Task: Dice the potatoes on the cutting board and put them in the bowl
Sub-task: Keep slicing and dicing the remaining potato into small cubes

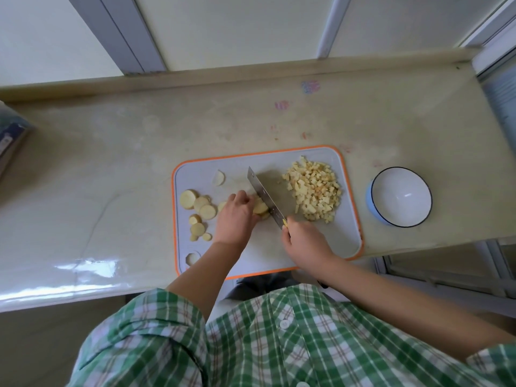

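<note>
desk (111, 163): pale beige stone-look top, glossy, long and narrow, with a raised lip at the back. faint pink, red and blue smudges (310, 86) mark the far side. frosted window panels in grey frames (237, 29) stand behind it.

cutting board (343, 236): grey, orange rim, rounded corners, lying at the desk's near edge and slightly overhanging it.

diced potato (314, 188): heap of small pale-yellow cubes on the board's right part.

potato slices (198, 208): round, cream-coloured discs, loose on the board's left part.

potato stack (261, 209): a few slices together at mid-board, just left of the blade.

knife (265, 196): broad steel blade, set diagonally, edge down against the stack.

bowl (391, 191): white inside, light blue outside, dark rim, on the desk just right of the board, apart from it.

left hand (234, 216): fingers curled over the potato stack, holding it.

right hand (304, 241): wrapped round the knife handle, a bit of yellow showing.

shirt (279, 344): green and white plaid.

box (11, 135): at the left edge; print too blurred to read.
</note>
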`<control>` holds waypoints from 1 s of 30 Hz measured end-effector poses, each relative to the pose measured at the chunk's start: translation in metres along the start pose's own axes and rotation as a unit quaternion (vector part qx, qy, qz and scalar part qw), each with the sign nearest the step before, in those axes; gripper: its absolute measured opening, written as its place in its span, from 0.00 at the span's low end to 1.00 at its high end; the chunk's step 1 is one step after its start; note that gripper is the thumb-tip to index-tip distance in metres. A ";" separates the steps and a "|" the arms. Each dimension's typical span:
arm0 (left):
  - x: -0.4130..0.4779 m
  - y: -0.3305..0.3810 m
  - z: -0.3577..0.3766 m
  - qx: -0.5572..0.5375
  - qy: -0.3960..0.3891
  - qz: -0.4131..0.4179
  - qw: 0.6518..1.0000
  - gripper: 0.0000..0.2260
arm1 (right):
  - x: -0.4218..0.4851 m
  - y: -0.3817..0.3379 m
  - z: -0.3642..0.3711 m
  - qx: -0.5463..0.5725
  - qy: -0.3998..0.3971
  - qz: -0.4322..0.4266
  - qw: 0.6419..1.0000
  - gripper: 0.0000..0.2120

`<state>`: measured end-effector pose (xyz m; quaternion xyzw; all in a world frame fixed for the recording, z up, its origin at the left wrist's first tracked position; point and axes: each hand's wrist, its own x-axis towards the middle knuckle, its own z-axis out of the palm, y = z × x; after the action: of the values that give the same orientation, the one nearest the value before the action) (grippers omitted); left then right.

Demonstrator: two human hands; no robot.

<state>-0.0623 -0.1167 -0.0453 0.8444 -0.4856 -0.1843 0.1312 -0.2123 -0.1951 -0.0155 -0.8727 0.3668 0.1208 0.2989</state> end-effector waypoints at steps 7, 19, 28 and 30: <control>-0.001 0.002 -0.002 0.013 -0.005 0.000 1.000 0.17 | 0.001 0.002 -0.003 0.057 0.041 0.016 0.997 0.12; -0.008 0.003 -0.002 -0.028 0.058 -0.019 0.998 0.08 | 0.004 -0.009 -0.027 0.034 0.018 -0.005 0.999 0.16; -0.001 0.000 -0.001 -0.024 0.047 -0.011 0.999 0.11 | 0.009 -0.014 -0.025 0.010 0.002 0.005 1.000 0.12; 0.002 -0.002 0.000 -0.025 0.039 -0.008 0.999 0.10 | 0.010 -0.016 -0.022 0.015 -0.005 0.002 1.000 0.13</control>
<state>-0.0598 -0.1175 -0.0462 0.8511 -0.4690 -0.1643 0.1694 -0.1946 -0.2056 0.0048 -0.8666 0.3689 0.1208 0.3135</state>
